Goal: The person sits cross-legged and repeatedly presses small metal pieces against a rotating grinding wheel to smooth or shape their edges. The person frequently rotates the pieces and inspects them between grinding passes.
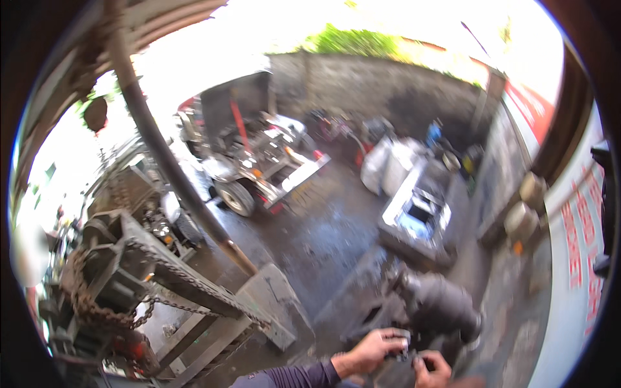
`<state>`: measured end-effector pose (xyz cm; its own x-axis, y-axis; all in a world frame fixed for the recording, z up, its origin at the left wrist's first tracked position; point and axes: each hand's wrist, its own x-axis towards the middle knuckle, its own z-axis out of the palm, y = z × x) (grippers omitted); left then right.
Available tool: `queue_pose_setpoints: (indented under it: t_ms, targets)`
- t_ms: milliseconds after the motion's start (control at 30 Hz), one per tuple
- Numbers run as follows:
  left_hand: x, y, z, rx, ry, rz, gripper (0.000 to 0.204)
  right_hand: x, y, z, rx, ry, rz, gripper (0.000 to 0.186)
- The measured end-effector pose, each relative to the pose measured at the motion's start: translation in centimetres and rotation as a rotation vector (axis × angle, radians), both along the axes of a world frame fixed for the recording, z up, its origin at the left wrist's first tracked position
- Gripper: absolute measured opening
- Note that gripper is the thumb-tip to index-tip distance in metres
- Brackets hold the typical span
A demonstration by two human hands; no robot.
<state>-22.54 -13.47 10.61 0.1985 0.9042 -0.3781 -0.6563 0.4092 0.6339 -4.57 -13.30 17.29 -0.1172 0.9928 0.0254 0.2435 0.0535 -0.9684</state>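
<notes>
Low in the head view, my left hand [381, 349] is closed on a small grey metal part [400, 344], its fingers curled over the top. Just to its lower right, my right hand [432, 368] has thumb and fingers closed on something small and dark that I cannot make out. Behind and above both hands lies a large dark cylindrical metal assembly [436, 304], blurred, with further dark parts at its left side.
A steel frame hung with chains [187, 284] stands at left beside a leaning pole [174, 168]. Beyond are an open-hooded vehicle [259, 168], white sacks [388, 161] and a metal tub [414, 213]. A block wall [291, 77] runs behind; a signboard borders the right.
</notes>
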Motion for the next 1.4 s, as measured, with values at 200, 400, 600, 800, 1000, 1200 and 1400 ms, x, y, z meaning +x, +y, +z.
queue_pose_setpoints:
  t_ms: [200,400,600,800,1000,1200,1400]
  targets:
    - [0.7,0.0,3.6,-0.048,-0.057,-0.014,0.033,1.8,-0.4,1.3,-0.008,-0.043,0.000,0.007]
    - [1.5,-0.3,5.8,0.068,0.010,-0.084,0.040,2.8,-0.3,3.0,0.076,-0.111,0.047,0.013]
    - [2.7,-0.4,6.6,0.190,0.240,-0.172,0.039,3.0,-0.1,3.3,0.121,-0.151,0.060,0.012]
    - [4.3,0.0,6.6,0.374,0.574,-0.276,0.034,5.0,-2.0,2.6,0.192,-0.287,-0.033,0.011]
    - [7.4,1.1,6.5,0.257,0.450,-0.391,0.033,5.2,-4.2,-0.3,0.119,-0.334,-0.311,0.016]
    - [9.4,2.1,4.2,0.136,0.404,-0.694,0.031,6.0,-7.0,-3.2,0.099,-0.317,-0.587,0.015]
    - [11.2,2.0,4.1,0.457,0.357,-0.968,0.039,6.3,-10.1,-2.3,-0.034,-0.259,-0.845,0.025]
